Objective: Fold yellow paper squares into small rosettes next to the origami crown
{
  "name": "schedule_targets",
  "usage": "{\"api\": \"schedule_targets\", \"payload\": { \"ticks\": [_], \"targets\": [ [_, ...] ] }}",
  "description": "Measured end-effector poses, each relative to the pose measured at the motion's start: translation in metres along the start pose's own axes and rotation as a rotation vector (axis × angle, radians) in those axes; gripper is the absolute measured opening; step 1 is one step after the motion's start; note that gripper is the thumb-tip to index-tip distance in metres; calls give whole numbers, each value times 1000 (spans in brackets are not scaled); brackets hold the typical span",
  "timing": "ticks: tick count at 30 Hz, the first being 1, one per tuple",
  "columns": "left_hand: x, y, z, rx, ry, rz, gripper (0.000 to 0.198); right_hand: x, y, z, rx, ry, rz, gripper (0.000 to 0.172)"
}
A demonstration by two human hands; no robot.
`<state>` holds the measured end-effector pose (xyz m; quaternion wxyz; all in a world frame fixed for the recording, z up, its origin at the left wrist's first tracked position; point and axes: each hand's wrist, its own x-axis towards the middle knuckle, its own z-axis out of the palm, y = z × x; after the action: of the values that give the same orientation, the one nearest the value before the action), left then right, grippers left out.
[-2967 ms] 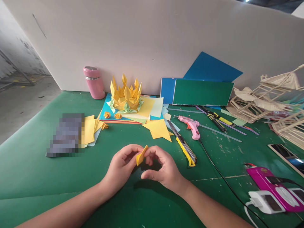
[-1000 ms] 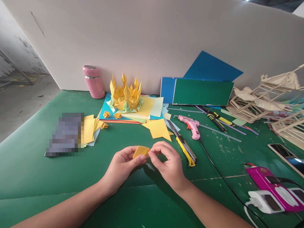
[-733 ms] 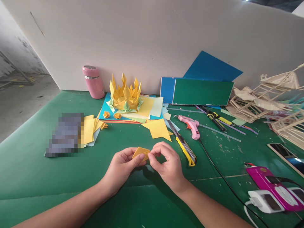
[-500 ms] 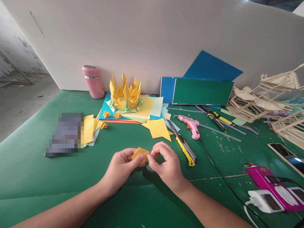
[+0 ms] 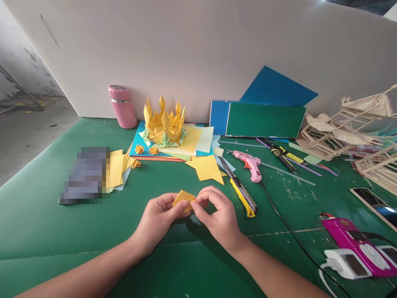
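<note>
While the left hand [image 5: 158, 215] clamps a small folded yellow paper [image 5: 182, 196] between its thumb and fingers, the right hand [image 5: 218, 211] pinches that piece's right-hand corner with thumb and forefinger, so both hands meet at it just above the near part of the green table [image 5: 102, 231]. To the right lies a magenta power strip [image 5: 335, 227] with white adapters on it, and a phone [image 5: 372, 203] rests beyond. Past the right hand, a yellow-handled cutter knife [image 5: 240, 194] lies slantwise, a pink glue gun [image 5: 249, 163] near it and a pointed yellow sheet [image 5: 205, 169] on its other side. Farther back, a yellow paper crown [image 5: 166, 124] with pale green leaves stands on stacked coloured sheets [image 5: 203, 140], a pink flask [image 5: 123, 109] to its left; green and blue boards [image 5: 265, 120] lean against the pale wall [image 5: 173, 49].
</note>
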<state>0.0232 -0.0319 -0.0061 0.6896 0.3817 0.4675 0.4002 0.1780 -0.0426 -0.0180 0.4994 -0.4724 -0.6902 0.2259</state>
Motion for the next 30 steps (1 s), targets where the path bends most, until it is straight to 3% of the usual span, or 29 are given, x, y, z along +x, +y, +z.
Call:
{"api": "schedule_targets", "payload": {
  "ticks": [30],
  "targets": [
    [-1,0,-1,85,-15,17,28,0,2,1,135,-21,147,18]
  ]
}}
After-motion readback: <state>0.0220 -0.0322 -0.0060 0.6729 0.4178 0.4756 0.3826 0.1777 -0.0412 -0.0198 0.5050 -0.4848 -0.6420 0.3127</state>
